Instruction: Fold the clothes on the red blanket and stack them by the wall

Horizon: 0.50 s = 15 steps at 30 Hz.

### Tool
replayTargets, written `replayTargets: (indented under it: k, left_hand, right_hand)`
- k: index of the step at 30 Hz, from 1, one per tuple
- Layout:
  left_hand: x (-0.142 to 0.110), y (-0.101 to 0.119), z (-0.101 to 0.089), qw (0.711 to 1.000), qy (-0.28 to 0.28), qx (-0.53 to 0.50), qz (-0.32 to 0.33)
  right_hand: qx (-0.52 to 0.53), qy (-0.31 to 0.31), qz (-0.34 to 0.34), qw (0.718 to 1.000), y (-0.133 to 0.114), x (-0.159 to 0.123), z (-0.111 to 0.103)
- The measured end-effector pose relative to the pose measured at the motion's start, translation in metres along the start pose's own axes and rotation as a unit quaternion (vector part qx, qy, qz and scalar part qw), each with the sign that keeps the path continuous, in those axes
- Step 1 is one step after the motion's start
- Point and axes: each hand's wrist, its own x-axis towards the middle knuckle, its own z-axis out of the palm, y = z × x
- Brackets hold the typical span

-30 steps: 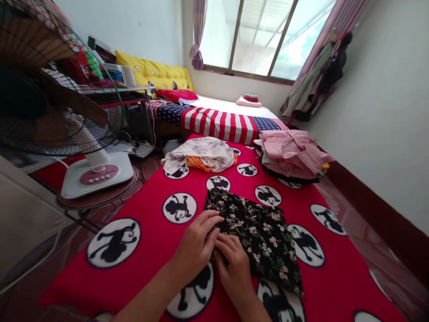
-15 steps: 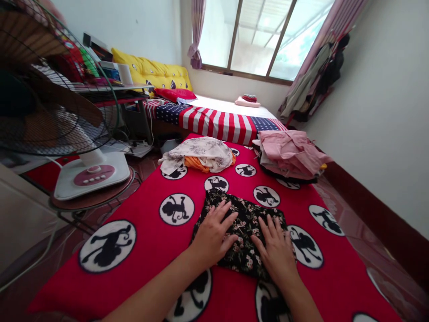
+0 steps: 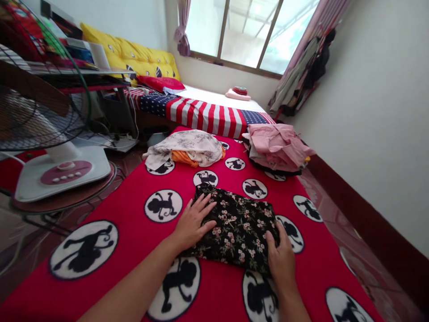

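Note:
A folded black garment with a small pink-and-white flower print (image 3: 237, 223) lies flat in front of me. My left hand (image 3: 194, 223) rests on its left side, palm down with the fingers spread. At the right edge is my right hand (image 3: 282, 257), its thumb on top of the cloth and its fingers curled round the outer side; the fingertips are partly hidden. Under the garment spreads a red blanket (image 3: 130, 197) with black monkey figures in white circles.
Beyond the garment lie a crumpled white floral cloth (image 3: 191, 143) with orange fabric (image 3: 182, 157) and, to the right, a stack of pink clothes (image 3: 276, 145). A fan (image 3: 63, 167) stands on a round stool at left. A bed with a striped flag-pattern cover (image 3: 204, 114) stands behind.
My right hand has moved from the top of the garment to its right edge. My left hand has shifted toward the garment's left edge. The view has turned slightly right.

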Motion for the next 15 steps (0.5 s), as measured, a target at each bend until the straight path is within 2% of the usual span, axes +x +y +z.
replayTargets:
  k: [2,4,6,8,10,12,15]
  left_hand:
    - [-0.006,-0.002,-0.012,0.996,0.044,-0.08,-0.004]
    - [-0.017,-0.004,-0.026,0.986,0.085,-0.144,-0.003]
    - [-0.033,-0.006,-0.04,0.981,0.086,-0.173,0.013]
    - [-0.051,-0.008,-0.049,0.983,0.054,-0.17,0.045]
    - [-0.067,-0.01,-0.053,0.987,0.015,-0.139,0.081]
    - [-0.078,-0.011,-0.053,0.99,-0.01,-0.097,0.104]
    - [-0.083,-0.011,-0.05,0.993,-0.014,-0.049,0.111]
  right_hand:
    - [0.026,0.062,-0.037,0.997,-0.01,-0.003,-0.011]
    - [0.049,0.087,-0.13,0.987,-0.021,-0.011,-0.023]
    - [0.074,0.038,-0.23,0.97,-0.03,-0.021,-0.031]
    - [0.079,-0.036,-0.293,0.952,-0.035,-0.031,-0.033]
    - [0.06,-0.082,-0.327,0.94,-0.038,-0.04,-0.029]
    - [0.043,-0.097,-0.347,0.932,-0.039,-0.044,-0.024]
    - [0.052,-0.111,-0.358,0.926,-0.041,-0.042,-0.019]
